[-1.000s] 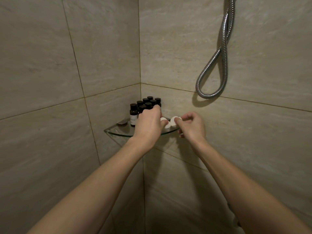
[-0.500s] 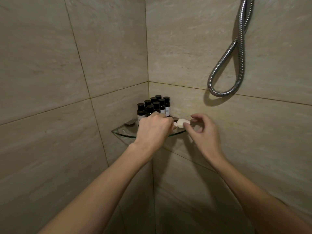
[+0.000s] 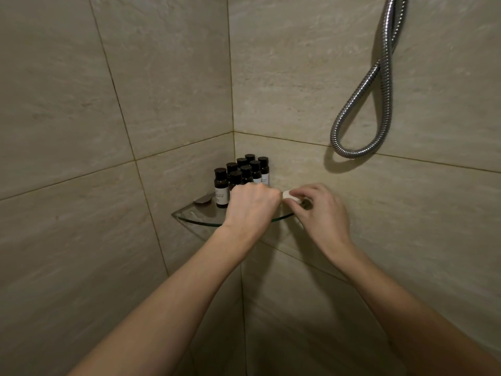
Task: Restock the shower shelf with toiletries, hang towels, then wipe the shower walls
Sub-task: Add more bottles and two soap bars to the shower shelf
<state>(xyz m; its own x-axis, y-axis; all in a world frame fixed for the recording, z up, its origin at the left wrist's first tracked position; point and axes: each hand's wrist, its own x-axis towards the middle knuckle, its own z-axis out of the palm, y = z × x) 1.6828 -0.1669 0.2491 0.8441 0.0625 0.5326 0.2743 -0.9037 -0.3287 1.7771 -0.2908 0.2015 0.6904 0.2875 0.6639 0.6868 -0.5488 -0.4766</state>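
Glass corner shelf (image 3: 195, 222), right hand (image 3: 322, 213) back pinching white soap (image 3: 290, 196), left hand (image 3: 252, 204) still fisted

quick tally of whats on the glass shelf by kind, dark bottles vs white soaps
dark bottles: 8
white round soap: 1
total: 9 in view; the left hand covers part of the shelf and may hide more

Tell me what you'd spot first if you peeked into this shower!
The left hand and right hand meet over the glass corner shelf, the right pinching a small white soap. Behind them a huddle of dark bottles fills the corner. A shiny hose hangs in a loop on the right wall.
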